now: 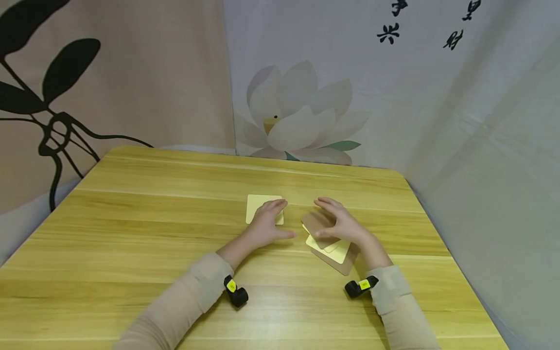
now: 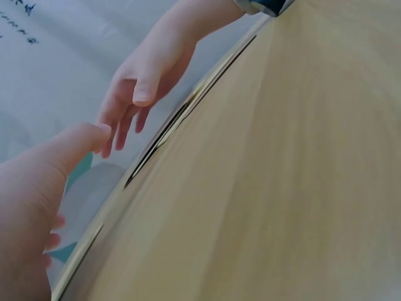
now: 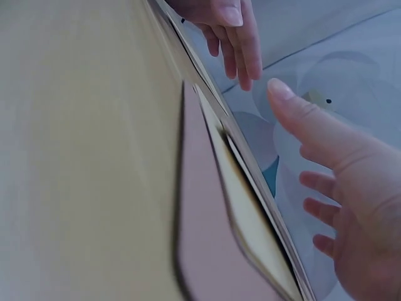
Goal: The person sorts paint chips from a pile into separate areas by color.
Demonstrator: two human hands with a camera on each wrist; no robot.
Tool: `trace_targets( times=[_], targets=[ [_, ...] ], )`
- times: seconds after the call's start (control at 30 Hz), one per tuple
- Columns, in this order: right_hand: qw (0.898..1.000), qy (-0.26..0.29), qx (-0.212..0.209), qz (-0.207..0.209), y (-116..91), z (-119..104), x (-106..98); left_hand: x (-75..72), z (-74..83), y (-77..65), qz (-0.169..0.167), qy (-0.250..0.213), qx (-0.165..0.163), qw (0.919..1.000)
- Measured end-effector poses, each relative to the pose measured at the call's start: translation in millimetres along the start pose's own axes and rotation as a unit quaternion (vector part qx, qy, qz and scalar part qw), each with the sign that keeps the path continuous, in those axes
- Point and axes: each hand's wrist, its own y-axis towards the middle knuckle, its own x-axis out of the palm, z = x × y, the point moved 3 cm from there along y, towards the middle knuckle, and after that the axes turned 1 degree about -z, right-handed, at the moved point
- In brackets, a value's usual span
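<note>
My left hand (image 1: pixel 265 226) hangs over the near right part of a pale yellow square card (image 1: pixel 258 204), its thumb spread out to the right and nothing held. Opposite it, my right hand (image 1: pixel 343 224) is above a loose, fanned pile of thin square cards. On top of the pile lies a brown card (image 1: pixel 316 223), partly covered by the hand in the head view. Beneath it show yellow cards (image 1: pixel 339 253) and another brown card (image 1: pixel 347 266) at the bottom. In the right wrist view, the right hand (image 3: pixel 357 182) has its fingers loosely bent, holding nothing, beside the pile's edge.
Both hands work over a wooden table (image 1: pixel 153 253) with rounded far corners. Behind it hangs a pale cloth (image 1: pixel 302 112) printed with a lotus and dark characters. Black wrist cameras (image 1: pixel 236 294) are strapped on both sleeves.
</note>
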Motion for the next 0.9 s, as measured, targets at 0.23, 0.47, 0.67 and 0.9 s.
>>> trace_targets(
  times=[0.23,0.47,0.67,0.9],
  targets=[
    [1.000,0.000,-0.001,-0.013,-13.5,9.4,-7.6,17.1,12.6,5.0,-0.007,0.030,-0.003,0.9995],
    [1.000,-0.013,-0.004,-0.022,-23.5,18.2,-13.9,31.9,32.4,8.2,-0.013,0.052,-0.007,0.9985],
    [1.000,-0.012,0.002,-0.028,-29.6,22.9,-18.0,46.1,39.6,13.7,-0.012,0.079,-0.016,0.9967],
    [0.999,-0.008,0.008,-0.034,-31.4,30.0,-17.9,55.6,45.1,17.1,-0.029,0.100,-0.029,0.9941]
  ],
)
